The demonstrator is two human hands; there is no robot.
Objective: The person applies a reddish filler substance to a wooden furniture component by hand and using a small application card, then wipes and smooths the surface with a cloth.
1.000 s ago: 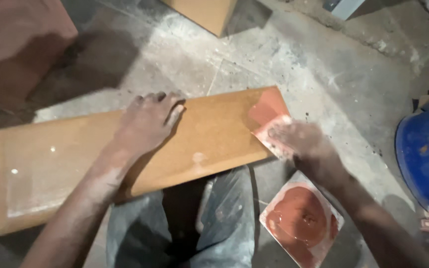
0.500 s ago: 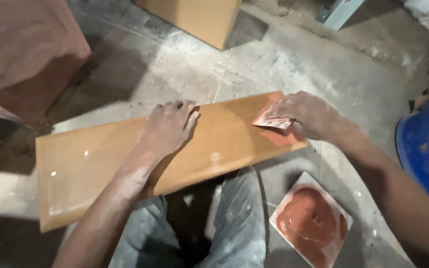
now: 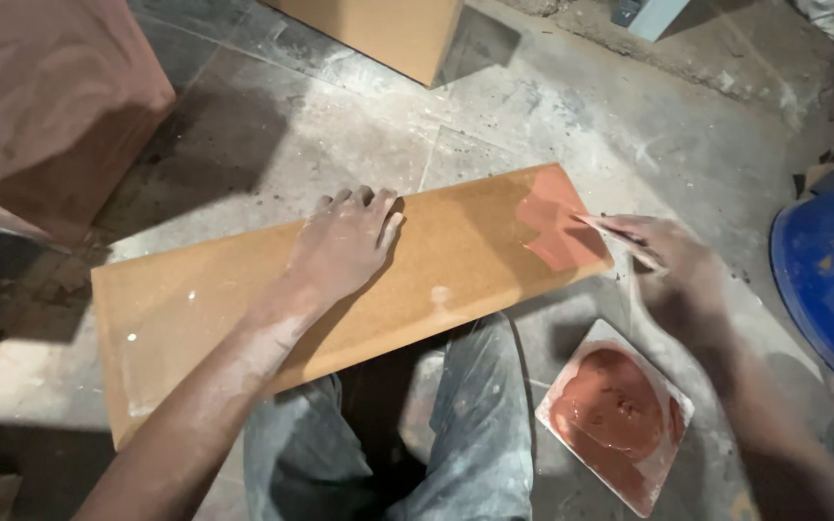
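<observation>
A long orange-brown board (image 3: 214,299) lies across my knees above the dusty floor. My left hand (image 3: 345,243) presses flat on its middle, fingers spread. At the board's right end there is a patch of reddish-brown filler (image 3: 557,227). My right hand (image 3: 673,265) is just off that end and holds a thin flat scraper (image 3: 615,233) whose blade touches the edge of the patch. A square tile (image 3: 620,413) with a heap of the same reddish paste lies on the floor below my right hand.
A blue drum (image 3: 832,275) stands at the right edge. A brown cabinet piece (image 3: 45,96) is at the upper left and an orange box (image 3: 388,29) at the top. My dusty trouser legs (image 3: 456,434) show below the board.
My right hand has drawn the scraper rightward off the board's end, leaving the filler patch spread there. The left hand has stayed pressed on the board.
</observation>
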